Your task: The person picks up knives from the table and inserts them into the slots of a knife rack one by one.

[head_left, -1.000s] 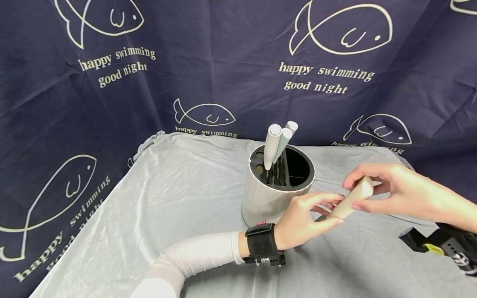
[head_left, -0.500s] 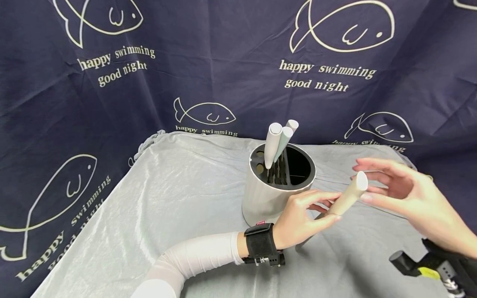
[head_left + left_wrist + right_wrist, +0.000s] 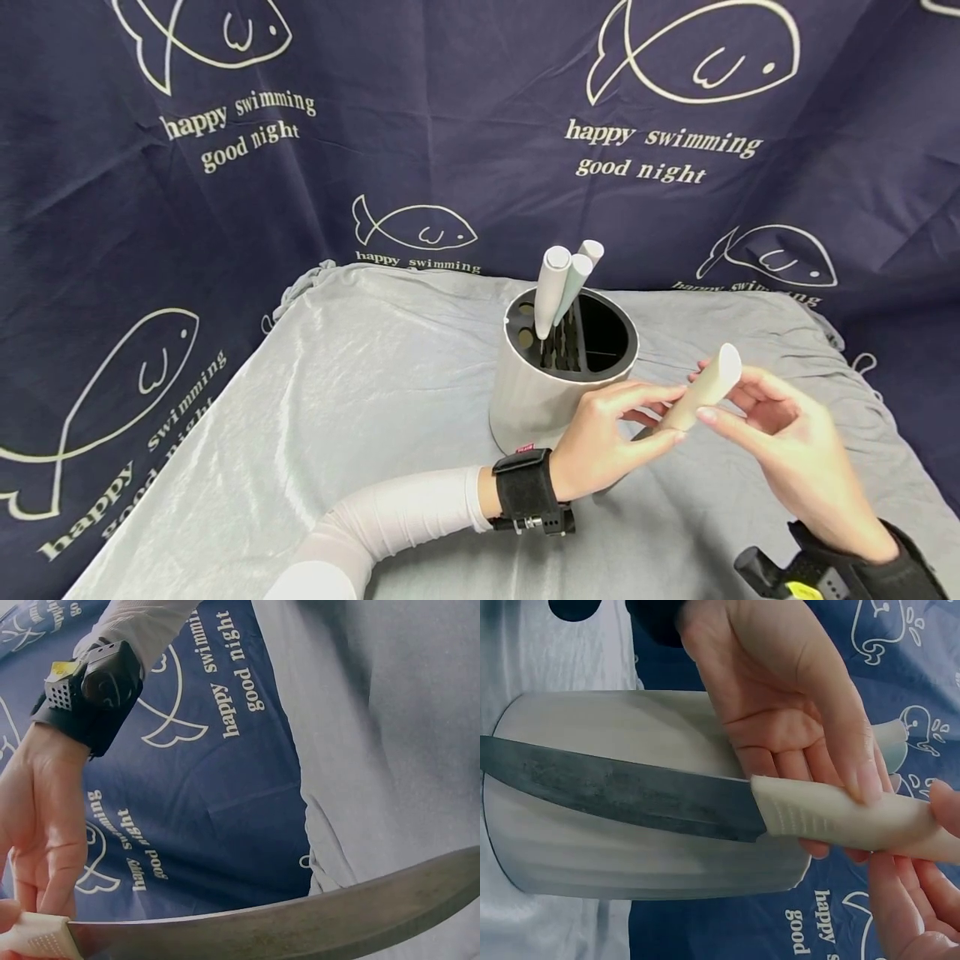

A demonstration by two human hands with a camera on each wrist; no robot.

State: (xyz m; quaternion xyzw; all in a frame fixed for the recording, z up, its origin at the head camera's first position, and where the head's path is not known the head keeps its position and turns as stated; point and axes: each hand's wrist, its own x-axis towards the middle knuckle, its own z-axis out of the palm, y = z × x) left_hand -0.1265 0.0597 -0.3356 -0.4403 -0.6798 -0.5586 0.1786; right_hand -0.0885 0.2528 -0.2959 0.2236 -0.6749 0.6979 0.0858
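A kitchen knife (image 3: 708,385) with a cream handle is held tilted in front of the right side of a round white knife block (image 3: 534,404). My left hand (image 3: 606,435) pinches the handle close to the blade, and the right hand (image 3: 798,454) pinches it farther up, near the butt. In the left wrist view the long grey blade (image 3: 285,930) stretches to the right edge. The right wrist view shows the blade (image 3: 630,791) crossing in front of the block's side. Left fingers hide part of the blade in the head view.
Two white handles, one in front (image 3: 552,287) and one behind (image 3: 592,249), and a pale green handle (image 3: 573,283) stick up from the block's black slotted top. A wide dark opening (image 3: 604,332) lies beside the slots. Grey cloth (image 3: 390,375) covers the table before a navy curtain (image 3: 465,133).
My right hand loosened from the handle, swung downward with its wrist lower, and now pinches the handle from below right. The left hand kept its grip; the knife tilted more upright.
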